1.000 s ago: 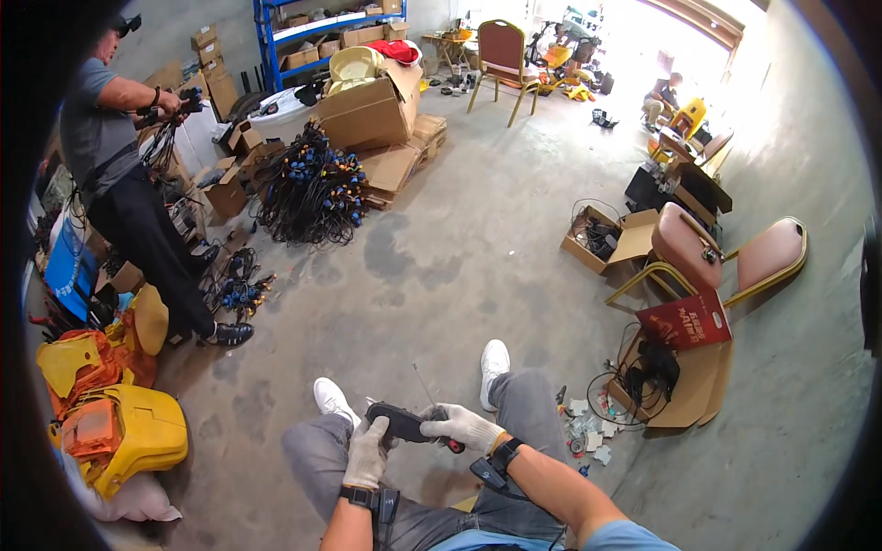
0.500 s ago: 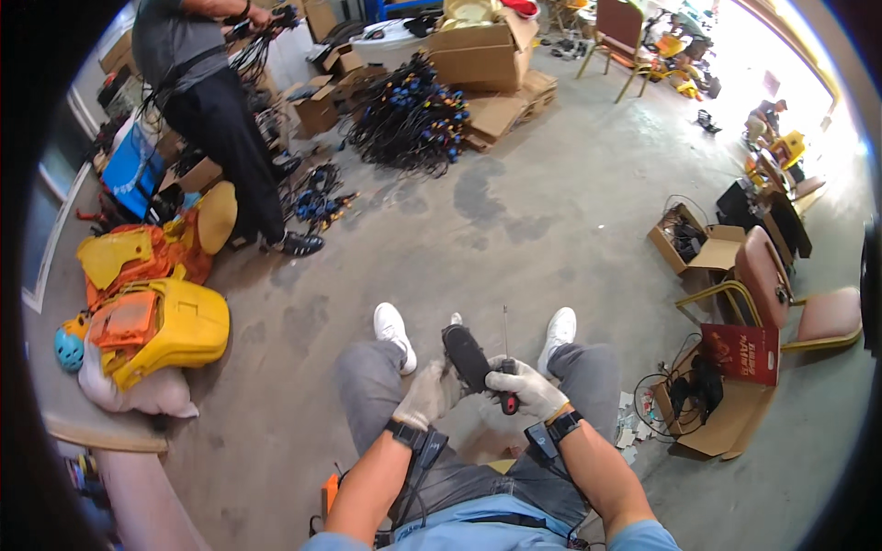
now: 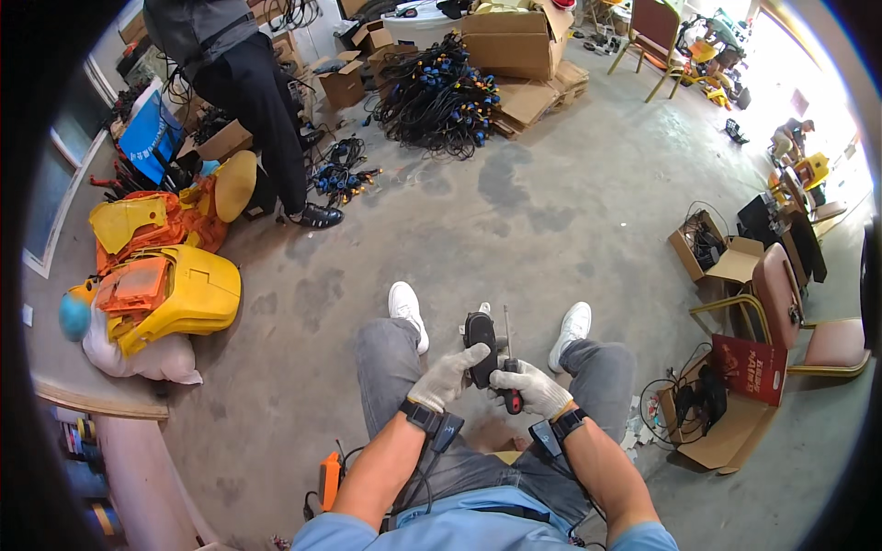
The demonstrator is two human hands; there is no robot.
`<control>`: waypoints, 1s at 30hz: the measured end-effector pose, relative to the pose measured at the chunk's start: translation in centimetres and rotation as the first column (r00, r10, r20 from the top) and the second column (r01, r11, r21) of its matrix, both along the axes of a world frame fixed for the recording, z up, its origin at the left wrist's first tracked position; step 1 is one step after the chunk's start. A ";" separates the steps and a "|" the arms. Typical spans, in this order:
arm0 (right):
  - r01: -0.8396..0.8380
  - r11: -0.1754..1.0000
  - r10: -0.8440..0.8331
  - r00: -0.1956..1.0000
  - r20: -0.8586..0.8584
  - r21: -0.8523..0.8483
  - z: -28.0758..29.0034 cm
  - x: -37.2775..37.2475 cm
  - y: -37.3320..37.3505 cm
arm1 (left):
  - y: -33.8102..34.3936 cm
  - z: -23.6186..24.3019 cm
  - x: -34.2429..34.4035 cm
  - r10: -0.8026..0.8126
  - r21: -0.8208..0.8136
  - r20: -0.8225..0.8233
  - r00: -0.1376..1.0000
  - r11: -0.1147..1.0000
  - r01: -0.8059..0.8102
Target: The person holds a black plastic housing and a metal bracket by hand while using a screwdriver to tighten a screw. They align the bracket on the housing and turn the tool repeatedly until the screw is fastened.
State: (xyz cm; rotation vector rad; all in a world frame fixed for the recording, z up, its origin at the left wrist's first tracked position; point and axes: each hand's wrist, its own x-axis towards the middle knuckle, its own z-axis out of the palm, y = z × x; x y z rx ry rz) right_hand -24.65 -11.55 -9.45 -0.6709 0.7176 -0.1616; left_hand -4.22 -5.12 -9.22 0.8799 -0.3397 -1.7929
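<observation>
Floor: grey concrete floor (image 3: 514, 220), a standing person (image 3: 243, 73) at the far left.
Cable heap: one black tangle (image 3: 432, 92) beside flattened cardboard.
Boxes: one large brown box (image 3: 514, 41) behind the heap; two open cartons, (image 3: 712, 248) and (image 3: 717, 432), at right, the nearer bearing a red package (image 3: 749, 367).
Yellow shells: two (image 3: 165, 289), left.
Chairs: two (image 3: 808, 312), right.
Left hand (image 3: 447, 375): gloved, closed around the black device (image 3: 479, 342) above the knees.
Right hand (image 3: 531, 386): gloved, fingers wrapped round a red-handled screwdriver (image 3: 508, 363), tip up.

Device (image 3: 479, 344) at lower centre, between gloved left hand (image 3: 444, 376) and right hand (image 3: 533, 387); screwdriver (image 3: 509, 363) just right of it. Cable heap (image 3: 432, 96) top centre, standing person (image 3: 248, 92) upper left, chair (image 3: 804, 317) far right.
</observation>
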 end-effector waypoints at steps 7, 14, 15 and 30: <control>-0.046 0.997 0.046 0.999 -0.008 -0.067 -1.2 -0.3 -0.2 | -0.8 0.9 -0.6 0.138 0.075 -0.062 0.989 0.988 -0.133; -0.017 0.987 0.007 0.998 -0.061 -0.160 -0.4 -0.2 -0.3 | -1.1 0.8 -0.5 0.213 0.067 -0.018 0.977 0.975 -0.212; 0.000 0.982 -0.014 0.997 -0.073 -0.191 -0.3 -0.2 -0.4 | -1.2 0.7 -0.5 0.245 0.069 -0.060 0.968 0.968 -0.241; -0.019 0.873 -0.154 0.937 -0.313 -0.487 0.3 0.0 -0.7 | -0.8 -0.7 -0.4 0.184 0.081 -0.017 0.983 0.980 -0.182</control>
